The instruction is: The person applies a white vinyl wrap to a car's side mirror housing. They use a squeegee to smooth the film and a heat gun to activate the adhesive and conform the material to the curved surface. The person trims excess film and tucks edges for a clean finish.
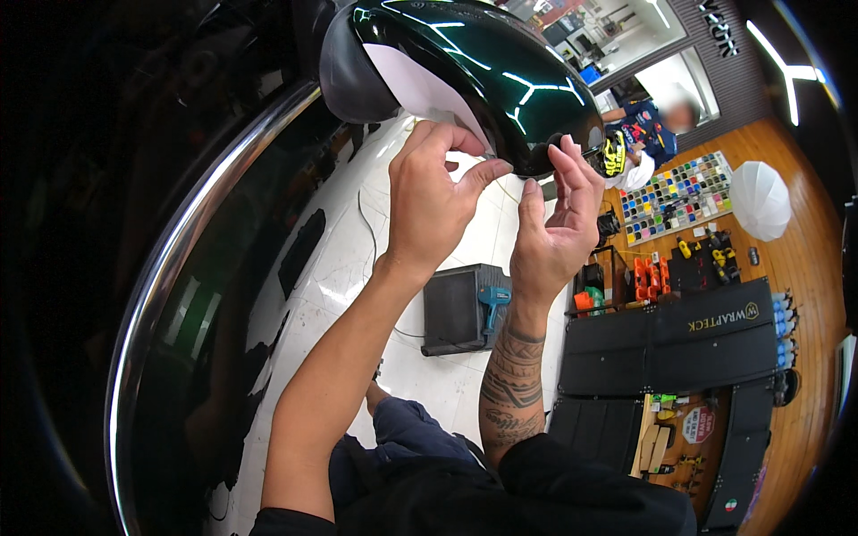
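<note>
A glossy dark green car side mirror (465, 54) juts out at the top, with a pale lilac panel (416, 76) along its near side and a matte black base (349, 76). My left hand (438, 183) is closed in a pinch at the panel's lower end, thumb and forefinger nearly meeting. Whatever lies between those fingertips is too small to make out. A thin yellowish strand (508, 189) runs just below them. My right hand (563, 201) is beside the mirror's outer tip, palm turned inward, thumb apart from the raised fingers. Nothing shows in it.
The dark car body with a chrome trim strip (170, 259) fills the left. On the white floor stands a dark box (456, 308) bearing a teal heat gun (493, 308). To the right are black cabinets (608, 348), a swatch board (679, 196), a white umbrella (760, 201) and another person (648, 129).
</note>
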`<action>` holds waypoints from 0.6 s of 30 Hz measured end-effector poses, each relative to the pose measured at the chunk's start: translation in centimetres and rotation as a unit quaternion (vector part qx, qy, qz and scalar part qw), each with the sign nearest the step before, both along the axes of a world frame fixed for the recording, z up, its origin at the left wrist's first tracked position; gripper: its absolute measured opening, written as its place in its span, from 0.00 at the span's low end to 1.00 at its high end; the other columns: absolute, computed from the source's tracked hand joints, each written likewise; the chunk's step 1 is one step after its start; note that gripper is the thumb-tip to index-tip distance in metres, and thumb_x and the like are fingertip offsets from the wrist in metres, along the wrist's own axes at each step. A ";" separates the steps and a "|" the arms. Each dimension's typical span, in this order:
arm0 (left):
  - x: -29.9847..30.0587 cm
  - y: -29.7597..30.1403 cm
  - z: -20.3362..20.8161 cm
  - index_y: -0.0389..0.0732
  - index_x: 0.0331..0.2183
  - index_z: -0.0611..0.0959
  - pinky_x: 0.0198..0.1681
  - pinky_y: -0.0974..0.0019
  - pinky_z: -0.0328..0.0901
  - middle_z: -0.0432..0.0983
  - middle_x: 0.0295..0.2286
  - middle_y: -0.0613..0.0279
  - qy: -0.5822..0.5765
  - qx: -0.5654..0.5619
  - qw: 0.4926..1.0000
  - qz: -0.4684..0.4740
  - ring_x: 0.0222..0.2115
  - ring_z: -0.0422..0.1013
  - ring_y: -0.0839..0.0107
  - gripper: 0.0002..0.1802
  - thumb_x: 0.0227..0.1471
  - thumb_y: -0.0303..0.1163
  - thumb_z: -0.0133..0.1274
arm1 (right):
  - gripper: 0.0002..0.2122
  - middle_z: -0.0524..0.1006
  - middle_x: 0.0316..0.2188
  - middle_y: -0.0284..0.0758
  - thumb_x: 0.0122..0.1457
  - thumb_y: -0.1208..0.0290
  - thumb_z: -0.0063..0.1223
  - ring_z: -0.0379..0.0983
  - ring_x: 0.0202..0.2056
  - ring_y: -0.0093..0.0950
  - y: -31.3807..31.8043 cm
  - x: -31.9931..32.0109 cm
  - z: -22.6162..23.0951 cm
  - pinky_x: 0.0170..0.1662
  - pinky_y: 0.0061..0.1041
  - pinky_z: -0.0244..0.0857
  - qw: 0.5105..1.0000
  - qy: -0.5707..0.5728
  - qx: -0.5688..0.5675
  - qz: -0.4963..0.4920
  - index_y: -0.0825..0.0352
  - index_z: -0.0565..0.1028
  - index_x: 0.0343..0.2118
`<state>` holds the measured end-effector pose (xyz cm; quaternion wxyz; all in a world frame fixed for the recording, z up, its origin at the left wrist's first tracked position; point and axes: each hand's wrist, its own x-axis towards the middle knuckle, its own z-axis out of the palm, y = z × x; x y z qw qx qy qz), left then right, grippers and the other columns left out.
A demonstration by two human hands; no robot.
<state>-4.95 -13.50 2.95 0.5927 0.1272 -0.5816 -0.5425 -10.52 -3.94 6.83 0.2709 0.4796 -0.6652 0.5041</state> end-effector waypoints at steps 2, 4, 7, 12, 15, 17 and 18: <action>0.0 -0.6 0.1 0.34 0.27 0.80 0.30 0.67 0.69 0.74 0.27 0.57 -0.020 -0.004 1.000 -0.004 0.28 0.73 0.68 0.14 0.41 0.32 0.67 | 0.17 0.70 0.49 0.42 0.48 0.83 0.56 0.63 0.57 0.40 -0.5 -0.3 0.0 0.60 0.37 0.54 1.000 -0.004 -0.002 0.007 0.70 0.73 0.44; 0.8 0.4 -0.6 0.33 0.27 0.81 0.31 0.69 0.70 0.74 0.28 0.57 -0.036 -0.001 0.999 0.000 0.29 0.74 0.70 0.14 0.42 0.32 0.67 | 0.17 0.70 0.49 0.42 0.49 0.82 0.57 0.63 0.57 0.40 0.3 0.3 -0.8 0.60 0.37 0.55 1.000 0.005 0.005 0.007 0.70 0.73 0.44; 0.4 -0.3 0.3 0.33 0.27 0.80 0.31 0.69 0.70 0.74 0.28 0.57 -0.030 -0.003 1.000 -0.007 0.29 0.74 0.70 0.14 0.42 0.32 0.67 | 0.17 0.71 0.49 0.42 0.50 0.80 0.59 0.64 0.56 0.40 -0.6 -0.3 -0.2 0.59 0.36 0.55 1.000 0.028 0.001 -0.010 0.69 0.73 0.44; -0.6 -1.9 0.2 0.32 0.28 0.80 0.31 0.69 0.70 0.73 0.29 0.57 -0.018 0.004 1.000 -0.022 0.28 0.74 0.69 0.15 0.42 0.32 0.66 | 0.12 0.72 0.47 0.41 0.54 0.79 0.56 0.65 0.55 0.36 -1.9 -1.1 0.1 0.58 0.33 0.58 1.000 0.016 0.005 -0.018 0.70 0.75 0.43; -0.7 -2.4 0.2 0.32 0.27 0.80 0.31 0.69 0.70 0.73 0.28 0.57 -0.026 0.004 0.999 -0.021 0.28 0.74 0.69 0.15 0.42 0.32 0.66 | 0.10 0.71 0.47 0.40 0.59 0.79 0.51 0.66 0.54 0.31 -2.0 -1.2 0.5 0.57 0.28 0.60 1.000 0.008 0.018 -0.020 0.71 0.75 0.43; -1.0 -2.8 0.2 0.32 0.27 0.79 0.31 0.69 0.70 0.73 0.28 0.57 -0.027 0.000 1.000 -0.017 0.28 0.74 0.69 0.16 0.42 0.33 0.67 | 0.09 0.71 0.47 0.40 0.60 0.79 0.49 0.66 0.53 0.31 -2.5 -1.3 0.6 0.56 0.27 0.61 0.999 0.020 0.020 -0.028 0.72 0.76 0.43; -1.2 -3.1 0.3 0.32 0.27 0.79 0.31 0.69 0.70 0.73 0.28 0.58 -0.027 -0.003 1.000 -0.014 0.28 0.74 0.69 0.16 0.42 0.33 0.67 | 0.09 0.71 0.47 0.40 0.60 0.79 0.49 0.66 0.53 0.31 -2.8 -1.5 0.7 0.56 0.27 0.61 0.999 0.018 0.017 -0.024 0.72 0.76 0.43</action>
